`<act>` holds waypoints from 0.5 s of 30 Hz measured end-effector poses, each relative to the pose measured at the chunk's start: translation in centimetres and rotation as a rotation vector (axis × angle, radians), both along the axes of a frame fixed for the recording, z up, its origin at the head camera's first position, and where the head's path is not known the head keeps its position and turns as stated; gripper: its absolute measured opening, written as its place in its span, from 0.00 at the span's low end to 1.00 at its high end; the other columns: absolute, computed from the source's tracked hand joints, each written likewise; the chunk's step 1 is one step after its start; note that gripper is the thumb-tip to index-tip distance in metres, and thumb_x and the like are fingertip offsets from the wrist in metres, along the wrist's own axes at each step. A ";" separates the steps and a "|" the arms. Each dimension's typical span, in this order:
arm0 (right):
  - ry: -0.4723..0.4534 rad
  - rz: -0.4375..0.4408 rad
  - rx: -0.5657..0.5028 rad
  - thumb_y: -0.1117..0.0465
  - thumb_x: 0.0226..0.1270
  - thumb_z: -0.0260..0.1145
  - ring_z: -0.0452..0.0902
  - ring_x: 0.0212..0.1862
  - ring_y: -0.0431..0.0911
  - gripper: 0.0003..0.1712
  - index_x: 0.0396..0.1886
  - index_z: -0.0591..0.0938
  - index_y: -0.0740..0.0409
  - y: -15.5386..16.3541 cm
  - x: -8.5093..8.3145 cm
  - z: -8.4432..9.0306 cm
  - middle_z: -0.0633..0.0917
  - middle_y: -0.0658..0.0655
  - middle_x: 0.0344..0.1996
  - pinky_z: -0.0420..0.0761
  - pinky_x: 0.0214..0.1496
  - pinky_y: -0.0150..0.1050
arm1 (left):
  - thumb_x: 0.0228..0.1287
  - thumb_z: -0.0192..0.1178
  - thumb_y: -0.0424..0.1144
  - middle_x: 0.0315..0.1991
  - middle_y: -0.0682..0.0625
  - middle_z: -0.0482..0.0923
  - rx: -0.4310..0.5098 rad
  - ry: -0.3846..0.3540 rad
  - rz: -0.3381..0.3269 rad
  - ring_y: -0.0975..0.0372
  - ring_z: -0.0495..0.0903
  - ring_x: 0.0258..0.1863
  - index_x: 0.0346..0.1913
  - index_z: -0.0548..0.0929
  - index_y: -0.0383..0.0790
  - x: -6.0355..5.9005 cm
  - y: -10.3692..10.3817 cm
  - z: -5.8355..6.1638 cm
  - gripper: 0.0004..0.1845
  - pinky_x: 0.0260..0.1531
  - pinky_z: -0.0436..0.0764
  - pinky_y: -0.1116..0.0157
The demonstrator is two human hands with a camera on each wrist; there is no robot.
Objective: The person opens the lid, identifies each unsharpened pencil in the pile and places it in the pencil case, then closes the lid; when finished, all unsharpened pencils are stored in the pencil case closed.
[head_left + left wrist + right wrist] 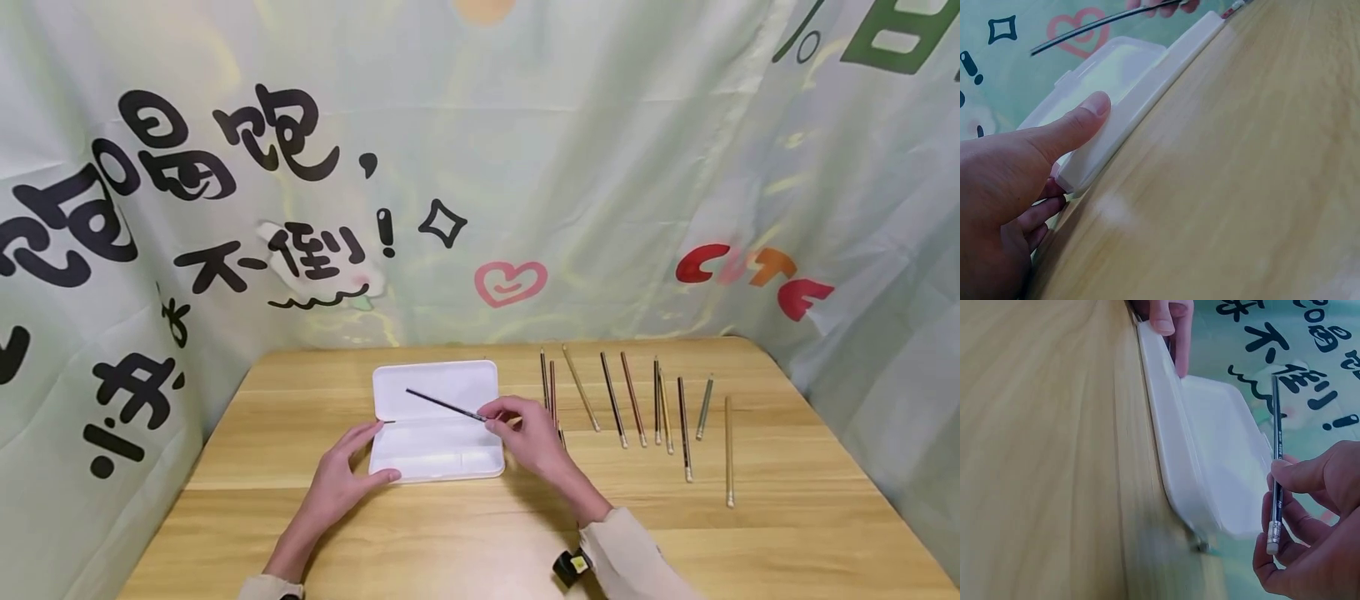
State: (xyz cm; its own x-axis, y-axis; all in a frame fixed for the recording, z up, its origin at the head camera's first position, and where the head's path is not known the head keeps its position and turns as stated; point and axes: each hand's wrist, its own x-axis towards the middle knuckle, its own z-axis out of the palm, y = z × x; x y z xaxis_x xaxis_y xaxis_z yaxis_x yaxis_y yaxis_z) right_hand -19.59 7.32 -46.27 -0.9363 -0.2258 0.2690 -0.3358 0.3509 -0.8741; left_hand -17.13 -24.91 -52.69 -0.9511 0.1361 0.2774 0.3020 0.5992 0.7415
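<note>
An open white pencil case (427, 450) lies on the table, its hinged lid (396, 407) tipped back away from the person. My left hand (337, 483) holds the case's left end, the thumb on the front wall (1138, 103) and the other fingers round the end. Over the case, my right hand (534, 437) pinches a dark pencil (442, 403) between thumb and fingers. In the right wrist view this pencil (1277, 444) has a silver ferrule and white eraser near the palm, while its other end points away from the hand.
Several pencils lie spread out right of the case, among them a yellowish one (729, 450), a reddish one (632, 398) and a dark one (684, 429). A printed curtain (600, 208) hangs behind the wooden table (450, 542). Near the right cuff is a small black device (570, 568).
</note>
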 end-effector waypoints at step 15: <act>0.103 0.058 0.252 0.75 0.64 0.70 0.84 0.39 0.45 0.08 0.37 0.90 0.60 -4.0 -1.0 -1.5 0.89 0.53 0.36 0.83 0.40 0.34 | 0.48 0.83 0.48 0.66 0.44 0.76 0.005 0.003 0.004 0.47 0.72 0.68 0.70 0.77 0.39 0.0 0.0 0.1 0.45 0.67 0.69 0.44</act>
State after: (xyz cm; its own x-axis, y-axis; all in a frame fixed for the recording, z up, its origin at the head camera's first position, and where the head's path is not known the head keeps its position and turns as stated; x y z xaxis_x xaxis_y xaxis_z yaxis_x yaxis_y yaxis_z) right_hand -20.56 3.31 -47.72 -0.8905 -0.3502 0.2905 -0.4442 0.5309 -0.7217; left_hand -17.09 -24.88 -52.61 -0.9509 0.1308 0.2806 0.3016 0.5966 0.7437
